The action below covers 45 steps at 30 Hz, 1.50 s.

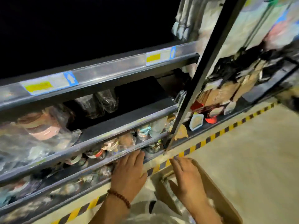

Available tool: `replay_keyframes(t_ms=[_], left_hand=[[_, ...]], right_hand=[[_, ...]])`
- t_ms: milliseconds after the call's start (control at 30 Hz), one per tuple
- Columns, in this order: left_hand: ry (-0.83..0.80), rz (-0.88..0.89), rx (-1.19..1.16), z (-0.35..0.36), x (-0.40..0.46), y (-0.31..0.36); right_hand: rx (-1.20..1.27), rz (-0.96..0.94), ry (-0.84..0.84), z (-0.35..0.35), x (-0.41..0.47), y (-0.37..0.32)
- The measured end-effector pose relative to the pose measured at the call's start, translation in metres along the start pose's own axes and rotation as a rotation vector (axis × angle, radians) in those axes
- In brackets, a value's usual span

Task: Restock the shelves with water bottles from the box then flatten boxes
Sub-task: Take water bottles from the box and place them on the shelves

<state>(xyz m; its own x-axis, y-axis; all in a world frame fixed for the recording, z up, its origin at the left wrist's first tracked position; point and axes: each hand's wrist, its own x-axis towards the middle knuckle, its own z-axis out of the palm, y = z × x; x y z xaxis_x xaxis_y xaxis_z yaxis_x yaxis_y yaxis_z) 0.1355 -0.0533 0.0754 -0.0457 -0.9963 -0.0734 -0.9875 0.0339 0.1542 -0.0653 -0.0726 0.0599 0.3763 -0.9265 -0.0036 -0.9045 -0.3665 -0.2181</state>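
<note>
Shelf labels point(38, 86) blurred, unreadable; left hand point(129, 172) near shelves point(100, 78).

Grey metal shelf rails point(103, 73) with a dull sheen; glossy clear plastic wrap point(32, 143) at 9 o'clock; matt brown cardboard box point(215, 188) at 5 o'clock; smooth pale floor point(258, 151).

Shelf rails point(100, 75): grey metal, glossy, running across the middle left.
Price labels point(38, 86): white with yellow blocks.
Arrow stickers point(70, 78): blue, white arrow.
Upright post point(208, 57): black, upper right.
Floor tape point(215, 136): yellow and black diagonal stripes.
Floor point(250, 159): pale beige, right side.
Box point(215, 193): brown cardboard, bottom right.
Bracelet point(119, 198): reddish-brown beads, bottom centre.
Tub point(211, 120): red, centre right.
Upper left of frame: black.
</note>
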Motion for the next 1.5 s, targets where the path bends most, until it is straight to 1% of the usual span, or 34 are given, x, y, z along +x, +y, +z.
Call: replay_keyframes(t_ms=[67, 167, 300, 367, 433, 533, 667, 867, 1033, 1167, 1233, 1367, 1500], left_hand=[[-0.096, 0.097, -0.014, 0.004, -0.011, 0.010], [-0.150, 0.282, 0.008, 0.010, -0.030, 0.015], [-0.129, 0.427, -0.013, 0.019, -0.048, 0.012], [-0.216, 0.496, -0.021, 0.019, -0.054, 0.013], [-0.208, 0.533, -0.053, 0.023, -0.058, 0.015], [-0.288, 0.558, -0.064, 0.024, -0.065, 0.025], [-0.278, 0.637, -0.049, 0.034, -0.069, 0.037], [-0.331, 0.715, -0.071, 0.036, -0.067, 0.080], [-0.418, 0.739, -0.023, 0.052, -0.050, 0.122], [-0.476, 0.701, 0.014, 0.070, -0.022, 0.158], [-0.498, 0.672, 0.019, 0.081, -0.005, 0.178], [-0.536, 0.610, 0.035, 0.113, 0.029, 0.218], [-0.581, 0.542, 0.022, 0.163, 0.064, 0.247]], right_hand=[[-0.027, 0.118, 0.022, 0.003, -0.029, -0.004], [-0.040, 0.244, 0.063, 0.008, -0.066, -0.017], [-0.007, 0.432, 0.119, 0.017, -0.112, -0.041], [0.004, 0.526, 0.134, 0.024, -0.134, -0.056], [0.026, 0.602, 0.136, 0.032, -0.158, -0.068], [0.039, 0.720, 0.127, 0.039, -0.189, -0.077], [0.062, 0.844, 0.134, 0.037, -0.212, -0.077], [0.109, 0.926, 0.118, 0.034, -0.229, -0.063], [0.153, 0.945, 0.080, 0.035, -0.236, -0.025], [0.203, 0.968, 0.025, 0.037, -0.227, 0.030], [0.237, 0.943, 0.022, 0.041, -0.216, 0.060], [0.319, 0.921, 0.002, 0.069, -0.196, 0.118], [0.403, 0.917, -0.121, 0.109, -0.172, 0.171]])
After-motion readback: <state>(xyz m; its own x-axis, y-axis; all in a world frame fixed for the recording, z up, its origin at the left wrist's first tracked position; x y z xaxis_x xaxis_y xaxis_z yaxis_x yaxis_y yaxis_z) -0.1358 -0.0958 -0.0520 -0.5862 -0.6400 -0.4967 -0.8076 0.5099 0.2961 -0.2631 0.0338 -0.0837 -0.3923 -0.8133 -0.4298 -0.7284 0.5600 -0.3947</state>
